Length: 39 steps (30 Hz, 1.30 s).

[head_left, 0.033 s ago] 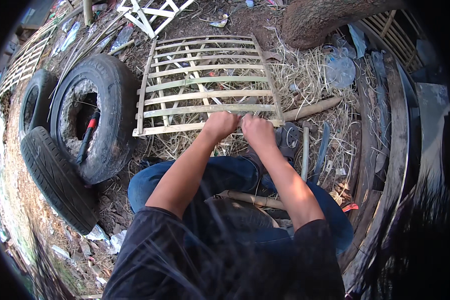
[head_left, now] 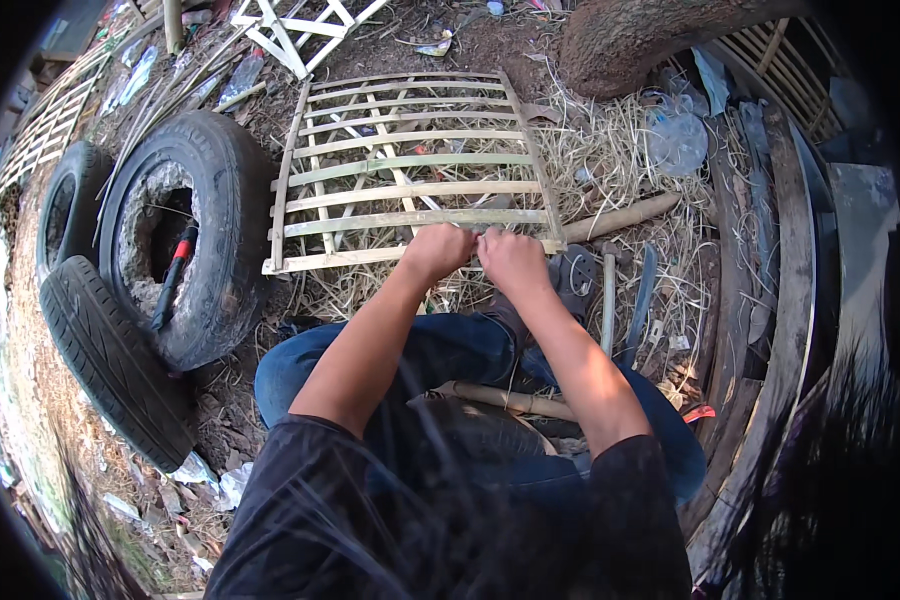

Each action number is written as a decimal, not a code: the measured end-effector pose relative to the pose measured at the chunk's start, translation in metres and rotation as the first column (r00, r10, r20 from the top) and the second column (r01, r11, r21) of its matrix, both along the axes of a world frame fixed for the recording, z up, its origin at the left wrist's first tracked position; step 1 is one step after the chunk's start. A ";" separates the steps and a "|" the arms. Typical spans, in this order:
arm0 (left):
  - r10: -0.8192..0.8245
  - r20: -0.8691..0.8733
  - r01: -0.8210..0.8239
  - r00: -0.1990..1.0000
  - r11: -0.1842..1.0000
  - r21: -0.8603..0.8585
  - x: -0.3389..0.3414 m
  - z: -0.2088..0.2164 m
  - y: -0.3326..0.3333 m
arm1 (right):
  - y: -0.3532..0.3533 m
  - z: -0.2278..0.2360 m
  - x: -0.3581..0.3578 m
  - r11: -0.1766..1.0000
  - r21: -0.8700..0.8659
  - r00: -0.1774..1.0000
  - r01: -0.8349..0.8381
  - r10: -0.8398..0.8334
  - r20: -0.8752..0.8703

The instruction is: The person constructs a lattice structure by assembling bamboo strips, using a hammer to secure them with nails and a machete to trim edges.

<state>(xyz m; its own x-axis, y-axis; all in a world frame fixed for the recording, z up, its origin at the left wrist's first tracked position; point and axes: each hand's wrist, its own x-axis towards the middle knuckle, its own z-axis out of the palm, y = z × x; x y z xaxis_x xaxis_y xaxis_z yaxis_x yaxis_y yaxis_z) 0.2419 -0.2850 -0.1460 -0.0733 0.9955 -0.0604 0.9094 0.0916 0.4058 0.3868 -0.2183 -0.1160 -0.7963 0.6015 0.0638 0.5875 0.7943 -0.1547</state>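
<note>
A bamboo lattice panel point(head_left: 407, 189) of pale split slats lies on the ground in front of me. Both fists meet over its nearest slat, right of the middle. My left hand point(head_left: 440, 250) is closed, with the knuckles up. Almost touching it, my right hand point(head_left: 513, 262) is closed too, the thumb side facing the left hand. Something small may be pinched between them, but my fingers hide it. The slat passes beneath both hands; whether they grip it does not show.
Left of the panel lie old tyres point(head_left: 232, 170), one with a red-and-black handled tool point(head_left: 175, 275) in it. To the right are a bamboo pole point(head_left: 630, 216), a long blade point(head_left: 642, 300), straw shavings and planks point(head_left: 785, 400). A tree trunk point(head_left: 610, 60) stands at far right.
My two fists have drawn very slightly closer together over the slat. The panel and the things around it keep their places, apart from a tiny shift of the view.
</note>
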 end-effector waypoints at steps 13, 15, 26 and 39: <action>0.015 0.112 -0.037 0.994 0.980 0.193 -0.001 0.000 -0.002 | 0.027 -0.007 0.001 0.985 -0.112 0.989 -0.134 0.125 -0.085; 0.020 0.115 -0.038 0.993 0.986 0.160 0.001 -0.001 -0.001 | 0.027 -0.007 0.002 0.990 -0.114 0.994 -0.084 0.075 -0.085; 0.016 0.147 -0.036 0.989 0.990 0.135 -0.003 -0.007 -0.002 | 0.022 -0.007 0.003 0.947 0.048 0.946 -0.319 0.321 -0.050; -0.033 0.149 0.007 0.988 0.984 0.176 -0.001 0.000 0.000 | 0.037 0.004 0.003 0.959 -0.260 0.989 -0.110 0.078 -0.129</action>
